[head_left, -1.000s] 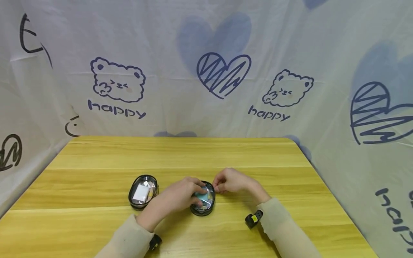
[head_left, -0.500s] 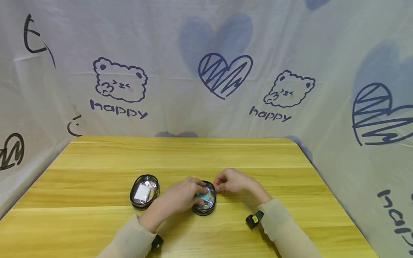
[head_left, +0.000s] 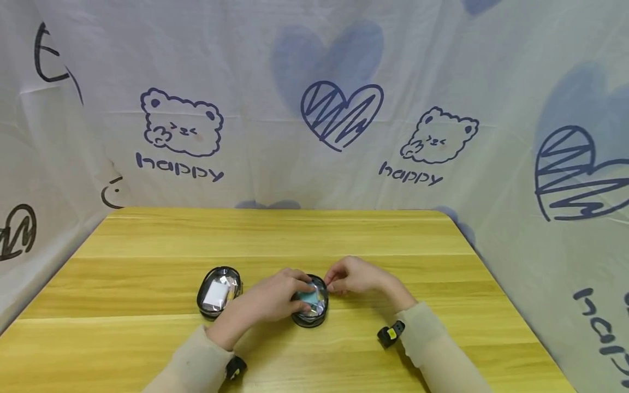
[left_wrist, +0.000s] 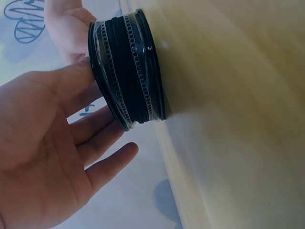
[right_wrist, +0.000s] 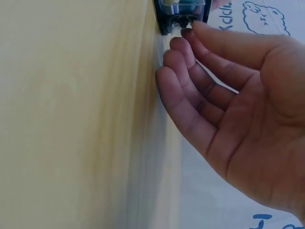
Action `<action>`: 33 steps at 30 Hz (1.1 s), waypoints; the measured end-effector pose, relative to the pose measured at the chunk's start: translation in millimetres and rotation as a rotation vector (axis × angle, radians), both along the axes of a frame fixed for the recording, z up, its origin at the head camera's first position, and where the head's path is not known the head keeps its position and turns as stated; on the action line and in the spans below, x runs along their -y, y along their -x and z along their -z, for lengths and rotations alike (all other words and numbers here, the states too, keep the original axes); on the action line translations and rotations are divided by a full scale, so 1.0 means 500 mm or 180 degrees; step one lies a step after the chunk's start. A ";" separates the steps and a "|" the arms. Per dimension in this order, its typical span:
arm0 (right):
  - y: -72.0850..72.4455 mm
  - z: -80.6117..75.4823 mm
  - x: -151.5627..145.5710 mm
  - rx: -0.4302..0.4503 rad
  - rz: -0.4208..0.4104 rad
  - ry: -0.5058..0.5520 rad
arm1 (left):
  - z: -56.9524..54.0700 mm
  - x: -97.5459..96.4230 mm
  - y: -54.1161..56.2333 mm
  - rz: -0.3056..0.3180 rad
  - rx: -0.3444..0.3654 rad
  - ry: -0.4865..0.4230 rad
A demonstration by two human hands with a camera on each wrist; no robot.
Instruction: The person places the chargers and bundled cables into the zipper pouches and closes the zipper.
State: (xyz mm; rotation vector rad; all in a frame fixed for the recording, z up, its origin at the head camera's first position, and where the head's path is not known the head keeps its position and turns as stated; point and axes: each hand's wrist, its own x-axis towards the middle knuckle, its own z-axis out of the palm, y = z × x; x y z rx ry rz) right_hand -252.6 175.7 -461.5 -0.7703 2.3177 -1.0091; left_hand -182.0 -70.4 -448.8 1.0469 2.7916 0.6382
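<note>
A small oval clear pouch (head_left: 316, 316) with black trim lies on the wooden table, a light-blue item and other small pieces showing through its top. My left hand (head_left: 275, 297) rests on that pouch from the left, fingers and thumb fairly straight against its clear top. In the left wrist view, the pouch (left_wrist: 126, 71) shows a black zipper band round its side. My right hand (head_left: 356, 274) is at the pouch's right side. Seen from the right wrist, its thumb and index finger pinch a small dark zipper pull (right_wrist: 186, 31) at the pouch's end, the other fingers curving below.
A second clear pouch (head_left: 216, 296) with black trim, holding a white item, lies left of my left forearm. The wooden table (head_left: 275, 234) ends at a white cloth backdrop (head_left: 265, 158) with printed bears and hearts.
Both hands stay at the same pouch with almost no movement. The left fingers shift slightly on its top; the right hand keeps its place at the pouch's right side.
</note>
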 end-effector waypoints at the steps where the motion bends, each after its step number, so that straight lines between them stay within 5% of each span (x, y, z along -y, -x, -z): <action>1: 0.001 0.000 -0.002 0.0026 -0.0018 0.0025 | 0.000 0.001 0.002 0.0028 -0.0003 -0.0008; 8: 0.004 -0.008 -0.006 0.0019 -0.0271 0.0078 | -0.008 0.008 0.013 0.0140 0.0083 -0.0254; 22: -0.015 -0.019 0.008 0.0034 -0.0344 0.0009 | -0.026 0.029 0.013 -0.0299 0.0638 -0.0272; 33: -0.015 -0.005 0.017 -0.0093 -0.0291 0.0085 | -0.022 0.033 0.013 -0.0444 0.0716 -0.0248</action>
